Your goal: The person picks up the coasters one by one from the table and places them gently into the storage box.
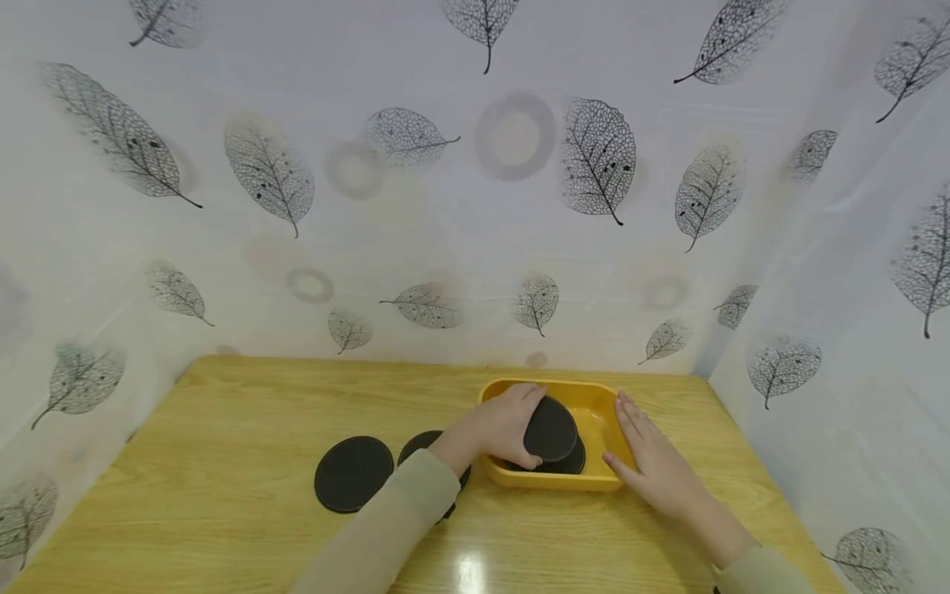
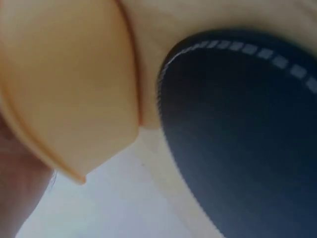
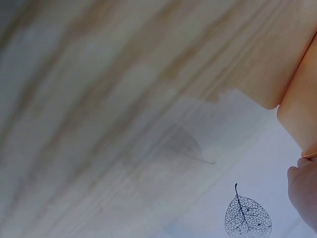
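Note:
My left hand point(image 1: 512, 422) reaches over a yellow-orange plastic tray point(image 1: 545, 483) in the head view. Thumb and fingers grip a round black coaster point(image 1: 552, 429) from its left side, tilted above another black coaster point(image 1: 571, 460) inside the tray. On the tray's right end rests my right hand point(image 1: 656, 458), fingers straight along the rim and thumb apart, near the front corner. The left wrist view catches the tray's outer wall point(image 2: 69, 84) beside part of the left hand point(image 2: 20, 193). At the right edge of the right wrist view, the right hand point(image 3: 303, 191) touches the tray point(image 3: 302, 109).
Left of the tray, a black round coaster point(image 1: 354, 474) lies flat on the wooden table point(image 1: 245, 429). Another coaster point(image 1: 419, 445) is partly hidden under the left forearm; a stitched black coaster point(image 2: 237, 124) looms in the left wrist view. Leaf-patterned sheeting point(image 1: 475, 214) hangs behind and at the sides.

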Demonstrator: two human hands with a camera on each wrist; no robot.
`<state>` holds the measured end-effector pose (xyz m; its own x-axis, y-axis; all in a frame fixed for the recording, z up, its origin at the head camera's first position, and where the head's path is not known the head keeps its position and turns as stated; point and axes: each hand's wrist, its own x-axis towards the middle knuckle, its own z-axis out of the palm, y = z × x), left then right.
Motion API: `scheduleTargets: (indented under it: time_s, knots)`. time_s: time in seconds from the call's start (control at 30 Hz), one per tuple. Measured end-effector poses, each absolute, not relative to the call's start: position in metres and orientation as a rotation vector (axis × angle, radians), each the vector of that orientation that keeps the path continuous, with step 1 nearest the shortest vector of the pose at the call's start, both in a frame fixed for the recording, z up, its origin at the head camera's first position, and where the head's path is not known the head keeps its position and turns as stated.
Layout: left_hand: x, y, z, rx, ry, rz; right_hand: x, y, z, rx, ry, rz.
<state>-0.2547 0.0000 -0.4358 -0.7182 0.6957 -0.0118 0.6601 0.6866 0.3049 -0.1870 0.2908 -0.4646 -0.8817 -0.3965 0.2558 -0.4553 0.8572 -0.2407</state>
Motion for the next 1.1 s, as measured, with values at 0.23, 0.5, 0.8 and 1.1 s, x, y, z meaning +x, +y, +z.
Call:
scheduleTargets:
  time_s: [0.23,0.5,0.8,1.1]
  knots:
    - [-0.253,0.008,-0.446,1.063,2.803,0.25,-0.188,0.292,-0.465,0.685,-2.802,0.441]
    - [-0.251,0.012,-0.447,1.039,2.811,0.111,-0.188,0.293,-0.466,0.678,-2.804,0.418]
    - [-0.251,0.007,-0.445,1.044,2.778,0.247,-0.187,0.292,-0.466,0.661,-2.835,0.429]
    - [-0.25,-0.015,-0.43,1.123,2.766,0.365,-0.187,0.292,-0.467,0.665,-2.824,0.435]
